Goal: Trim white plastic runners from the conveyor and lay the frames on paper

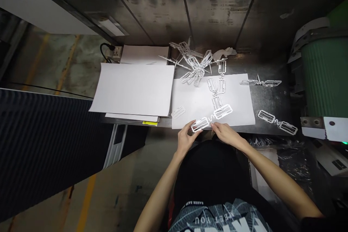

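Between my hands is a white plastic moulded part (200, 125), two slotted rectangular frames joined by a thin zigzag runner. My left hand (186, 137) grips the left frame by its edges, thumb below and fingers above. At the runner beside that frame, my right hand (223, 132) pinches with thumb and fingertips. The right frame (223, 112) sticks out up and to the right, over white paper (239, 98). Just beyond it lie more such parts (216, 102) on the paper. A single loose frame (178, 112) rests left of my left hand.
A tangled heap of white parts (194, 66) stands at the back. Two more parts (277, 122) lie on the dark metal table at right. Stacked white sheets (133, 88) cover the left side. A green ribbed machine (324, 76) borders the right, a metal panel (160, 18) the back.
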`<action>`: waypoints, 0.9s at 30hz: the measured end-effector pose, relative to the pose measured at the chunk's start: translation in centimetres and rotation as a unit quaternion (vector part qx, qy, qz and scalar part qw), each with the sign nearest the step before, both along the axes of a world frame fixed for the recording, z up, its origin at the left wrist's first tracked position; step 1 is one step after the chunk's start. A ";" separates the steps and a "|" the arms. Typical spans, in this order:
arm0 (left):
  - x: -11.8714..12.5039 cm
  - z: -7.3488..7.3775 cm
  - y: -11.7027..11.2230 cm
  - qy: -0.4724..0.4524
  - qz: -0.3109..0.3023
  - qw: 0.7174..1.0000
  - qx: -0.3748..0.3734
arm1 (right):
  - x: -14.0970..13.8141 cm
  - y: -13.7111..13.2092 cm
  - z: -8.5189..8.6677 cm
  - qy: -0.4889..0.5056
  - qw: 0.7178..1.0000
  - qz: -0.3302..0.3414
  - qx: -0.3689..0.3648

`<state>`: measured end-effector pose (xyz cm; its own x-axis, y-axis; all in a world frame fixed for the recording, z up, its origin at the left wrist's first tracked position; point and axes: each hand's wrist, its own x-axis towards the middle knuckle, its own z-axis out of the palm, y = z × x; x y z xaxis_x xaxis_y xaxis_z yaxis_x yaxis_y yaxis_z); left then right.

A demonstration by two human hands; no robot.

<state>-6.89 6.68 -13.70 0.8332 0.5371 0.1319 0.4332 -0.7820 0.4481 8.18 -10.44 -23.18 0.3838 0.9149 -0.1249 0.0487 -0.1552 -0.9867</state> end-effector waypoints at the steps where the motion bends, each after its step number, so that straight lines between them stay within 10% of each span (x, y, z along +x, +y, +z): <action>1: 0.0 -0.2 0.1 0.004 0.002 1.000 -0.007 | 0.0 0.1 -0.2 -0.002 1.000 -0.004 -0.005; 14: 1.1 -2.5 1.4 0.055 0.015 0.998 -0.034 | -1.1 1.8 -3.1 -0.050 0.994 -0.095 0.011; 21: 0.7 -0.3 5.3 0.017 0.091 0.985 0.146 | 1.2 1.4 -5.4 -0.135 0.925 -0.354 -0.007; 27: 9.0 0.0 6.3 0.085 -0.036 0.986 0.142 | 8.7 5.1 -4.2 -0.202 0.924 -0.325 -0.014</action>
